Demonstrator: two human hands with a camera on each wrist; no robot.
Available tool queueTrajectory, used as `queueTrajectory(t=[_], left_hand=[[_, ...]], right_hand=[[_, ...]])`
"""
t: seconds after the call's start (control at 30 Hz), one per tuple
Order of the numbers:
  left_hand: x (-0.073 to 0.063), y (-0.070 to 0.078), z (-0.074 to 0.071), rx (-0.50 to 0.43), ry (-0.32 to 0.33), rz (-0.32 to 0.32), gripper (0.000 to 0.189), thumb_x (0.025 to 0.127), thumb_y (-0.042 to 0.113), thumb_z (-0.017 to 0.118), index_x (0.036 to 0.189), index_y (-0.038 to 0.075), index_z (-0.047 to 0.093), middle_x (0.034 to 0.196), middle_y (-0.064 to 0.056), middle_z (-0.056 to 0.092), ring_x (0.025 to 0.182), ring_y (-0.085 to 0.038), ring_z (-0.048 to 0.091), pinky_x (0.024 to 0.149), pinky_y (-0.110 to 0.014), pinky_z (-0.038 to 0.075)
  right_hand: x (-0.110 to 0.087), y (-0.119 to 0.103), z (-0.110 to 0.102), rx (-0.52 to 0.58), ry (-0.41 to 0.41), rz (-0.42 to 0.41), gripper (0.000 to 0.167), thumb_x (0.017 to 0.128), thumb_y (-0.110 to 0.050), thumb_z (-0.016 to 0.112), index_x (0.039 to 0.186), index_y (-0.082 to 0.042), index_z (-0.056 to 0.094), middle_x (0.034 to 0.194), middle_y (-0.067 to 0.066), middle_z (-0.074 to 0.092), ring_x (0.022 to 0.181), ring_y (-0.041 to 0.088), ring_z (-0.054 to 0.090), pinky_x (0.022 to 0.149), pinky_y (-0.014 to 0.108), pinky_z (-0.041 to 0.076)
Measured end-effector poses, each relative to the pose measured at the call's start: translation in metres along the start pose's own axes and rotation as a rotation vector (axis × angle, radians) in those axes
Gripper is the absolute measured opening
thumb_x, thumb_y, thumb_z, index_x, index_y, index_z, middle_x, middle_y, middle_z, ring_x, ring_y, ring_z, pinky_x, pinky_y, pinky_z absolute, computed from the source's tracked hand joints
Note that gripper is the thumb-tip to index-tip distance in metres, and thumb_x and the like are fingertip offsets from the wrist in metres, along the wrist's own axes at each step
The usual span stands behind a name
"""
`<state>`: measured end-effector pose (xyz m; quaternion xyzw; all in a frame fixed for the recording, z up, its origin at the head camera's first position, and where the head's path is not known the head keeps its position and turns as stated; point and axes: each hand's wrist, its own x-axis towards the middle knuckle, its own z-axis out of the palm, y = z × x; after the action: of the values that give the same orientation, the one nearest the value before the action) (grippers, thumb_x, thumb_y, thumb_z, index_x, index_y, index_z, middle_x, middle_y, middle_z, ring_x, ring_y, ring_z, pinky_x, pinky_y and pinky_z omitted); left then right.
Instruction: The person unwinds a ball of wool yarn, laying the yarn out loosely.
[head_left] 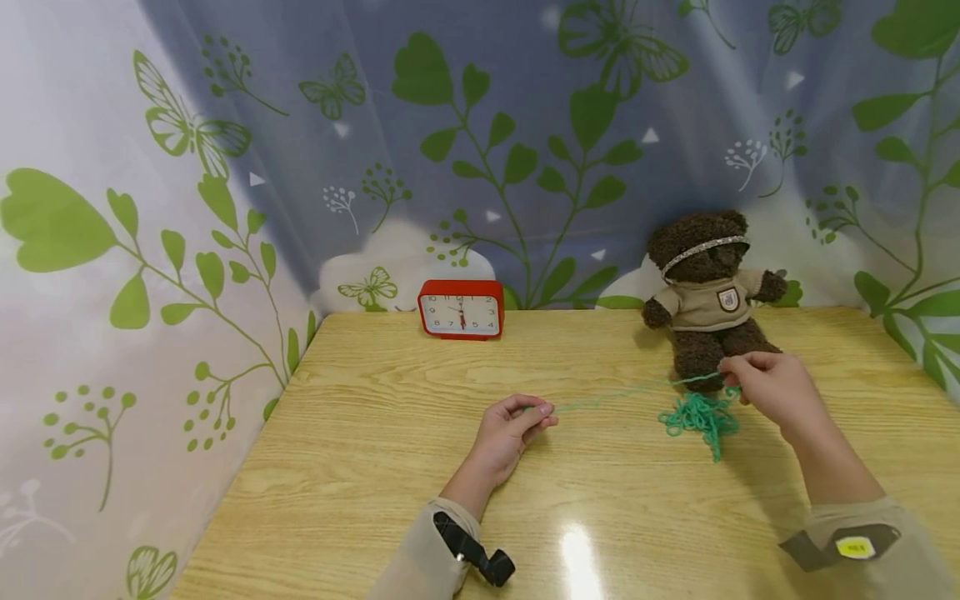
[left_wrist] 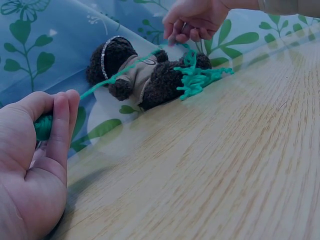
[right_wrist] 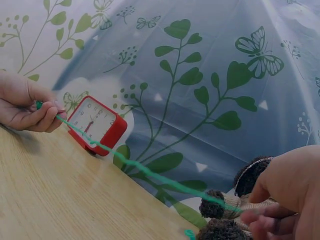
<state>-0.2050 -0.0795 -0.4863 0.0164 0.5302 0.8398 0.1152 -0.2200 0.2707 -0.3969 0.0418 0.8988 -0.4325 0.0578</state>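
Note:
A strand of green yarn (head_left: 622, 392) runs nearly straight between the two hands above the table. My left hand (head_left: 506, 437) pinches one end of the stretch between thumb and fingers. In the left wrist view, a small wound bundle of green yarn (left_wrist: 43, 128) shows inside that hand. My right hand (head_left: 776, 392) pinches the strand at the other end, in front of the teddy bear's legs. Below and left of the right hand lies a loose, tangled pile of green yarn (head_left: 697, 418), and a length of yarn hangs from the fingers toward it.
A brown teddy bear (head_left: 708, 296) in a beige top, with a glittery band across its head, sits at the table's back right. Left of it stands a red alarm clock (head_left: 461, 310). A leaf-patterned curtain (head_left: 525, 150) hangs behind the wooden table (head_left: 360, 467).

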Motion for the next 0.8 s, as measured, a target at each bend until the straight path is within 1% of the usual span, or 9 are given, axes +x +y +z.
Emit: queueTrajectory(t=[0.13, 0.17, 0.23, 0.37, 0.47, 0.57, 0.63, 0.7, 0.8], left_hand=[[0.0, 0.0, 0.0, 0.009, -0.006, -0.003, 0.006, 0.095, -0.001, 0.064, 0.098, 0.004, 0.064, 0.092, -0.001, 0.071, 0.082, -0.009, 0.072, 0.081, -0.017, 0.059], [0.0, 0.0, 0.0, 0.013, -0.01, -0.002, 0.006, 0.095, -0.001, 0.064, 0.098, 0.004, 0.065, 0.091, -0.001, 0.071, 0.082, -0.009, 0.072, 0.081, -0.017, 0.059], [0.0, 0.0, 0.001, 0.022, -0.028, -0.003, 0.006, 0.094, -0.001, 0.064, 0.098, 0.004, 0.065, 0.09, -0.001, 0.071, 0.082, -0.009, 0.073, 0.081, -0.017, 0.06], [-0.001, 0.0, 0.0, 0.056, -0.083, -0.001, 0.006, 0.095, -0.001, 0.064, 0.098, 0.003, 0.065, 0.09, -0.002, 0.07, 0.082, -0.009, 0.073, 0.082, -0.018, 0.06], [-0.001, 0.0, 0.0, 0.075, -0.108, 0.008, 0.005, 0.095, 0.001, 0.064, 0.099, 0.003, 0.066, 0.091, -0.002, 0.07, 0.083, -0.009, 0.073, 0.082, -0.018, 0.06], [-0.002, 0.0, 0.0, 0.069, -0.123, 0.002, 0.004, 0.095, 0.002, 0.065, 0.098, 0.004, 0.066, 0.089, -0.002, 0.07, 0.084, -0.01, 0.073, 0.083, -0.019, 0.06], [-0.002, -0.001, 0.001, 0.068, -0.139, -0.012, 0.005, 0.095, 0.002, 0.065, 0.098, 0.005, 0.066, 0.089, -0.002, 0.071, 0.085, -0.01, 0.073, 0.085, -0.02, 0.06], [-0.003, -0.001, 0.001, 0.067, -0.16, -0.028, 0.005, 0.095, 0.001, 0.065, 0.098, 0.006, 0.066, 0.09, -0.002, 0.072, 0.086, -0.01, 0.073, 0.085, -0.02, 0.06], [-0.003, 0.0, 0.001, 0.073, -0.183, -0.032, 0.005, 0.095, 0.001, 0.065, 0.097, 0.006, 0.066, 0.09, -0.001, 0.074, 0.086, -0.009, 0.073, 0.085, -0.02, 0.06]], right_hand=[[-0.001, -0.003, 0.004, -0.027, -0.099, -0.025, 0.067, 0.105, -0.052, 0.038, 0.139, 0.005, 0.051, 0.107, 0.007, 0.069, 0.082, 0.023, 0.058, 0.076, 0.039, 0.046], [-0.002, -0.004, 0.006, -0.021, -0.117, -0.044, 0.066, 0.105, -0.05, 0.038, 0.14, 0.005, 0.05, 0.109, 0.009, 0.069, 0.082, 0.024, 0.058, 0.076, 0.039, 0.047], [-0.004, -0.01, 0.015, 0.004, -0.149, -0.08, 0.064, 0.106, -0.049, 0.04, 0.142, 0.003, 0.049, 0.115, 0.014, 0.067, 0.079, 0.024, 0.058, 0.07, 0.039, 0.048], [-0.01, -0.023, 0.048, 0.079, -0.256, -0.204, 0.056, 0.106, -0.039, 0.046, 0.147, -0.001, 0.046, 0.123, 0.024, 0.064, 0.071, 0.025, 0.058, 0.062, 0.035, 0.053], [-0.014, -0.032, 0.078, 0.116, -0.377, -0.281, 0.056, 0.105, -0.035, 0.053, 0.149, -0.002, 0.043, 0.12, 0.023, 0.066, 0.064, 0.022, 0.055, 0.055, 0.032, 0.051], [-0.021, -0.037, 0.105, 0.145, -0.506, -0.335, 0.057, 0.104, -0.033, 0.055, 0.151, -0.005, 0.041, 0.116, 0.021, 0.065, 0.062, 0.017, 0.053, 0.051, 0.03, 0.047], [-0.025, -0.038, 0.118, 0.174, -0.59, -0.365, 0.057, 0.105, -0.032, 0.053, 0.152, -0.005, 0.038, 0.116, 0.021, 0.063, 0.062, 0.017, 0.054, 0.051, 0.03, 0.049], [-0.029, -0.038, 0.127, 0.215, -0.652, -0.384, 0.057, 0.106, -0.03, 0.051, 0.153, -0.004, 0.036, 0.117, 0.022, 0.063, 0.064, 0.018, 0.057, 0.053, 0.031, 0.052], [-0.033, -0.039, 0.135, 0.247, -0.681, -0.4, 0.055, 0.107, -0.029, 0.049, 0.152, -0.001, 0.035, 0.118, 0.022, 0.064, 0.065, 0.018, 0.059, 0.055, 0.031, 0.055]])
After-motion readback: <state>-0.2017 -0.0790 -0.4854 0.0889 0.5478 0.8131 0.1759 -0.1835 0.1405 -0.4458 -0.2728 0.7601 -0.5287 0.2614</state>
